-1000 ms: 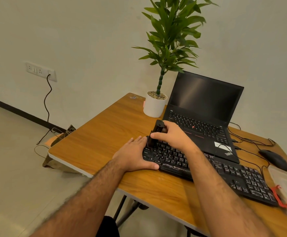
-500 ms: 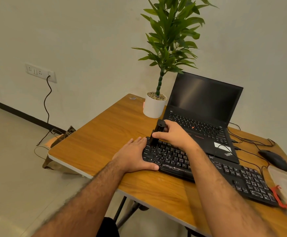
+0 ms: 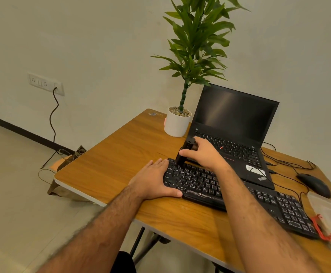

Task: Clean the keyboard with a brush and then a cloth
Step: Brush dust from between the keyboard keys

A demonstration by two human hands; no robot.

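Note:
A black keyboard (image 3: 239,196) lies slantwise on the wooden table (image 3: 121,154), in front of an open laptop. My right hand (image 3: 202,152) grips a black brush (image 3: 184,151), held nearly upright with its lower end on the keys at the keyboard's far left corner. Lying flat with straight fingers, my left hand (image 3: 153,180) rests on the table against the keyboard's left end, its thumb along the front edge. No cloth shows anywhere in the view.
A black laptop (image 3: 237,125) stands open behind the keyboard, with a potted plant (image 3: 177,123) to its left. A black mouse (image 3: 314,185) with cables lies at the right. A clear plastic box (image 3: 330,211) with a red clasp sits by the keyboard's right end.
The brush and my right hand have shifted slightly away from me, toward the keyboard's far edge. My left hand has stayed in place.

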